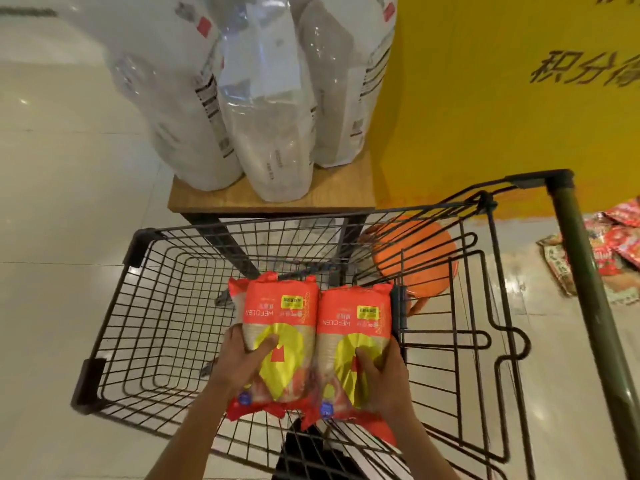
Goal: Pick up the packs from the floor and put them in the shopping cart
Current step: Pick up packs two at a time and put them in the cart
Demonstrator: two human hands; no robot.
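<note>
Two red-and-yellow plastic food packs [317, 341], side by side and touching, are held over the black wire shopping cart [145, 306]. Left hand [239, 362] fingers wrap the left pack; right hand [384, 372] fingers wrap the right pack. More red packs [613, 251] lie on the floor, far right.

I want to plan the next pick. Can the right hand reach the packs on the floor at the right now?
Probably not yet. The right hand grips a red pack over the shopping cart, and the cart's handle post stands between it and the floor packs.
</note>
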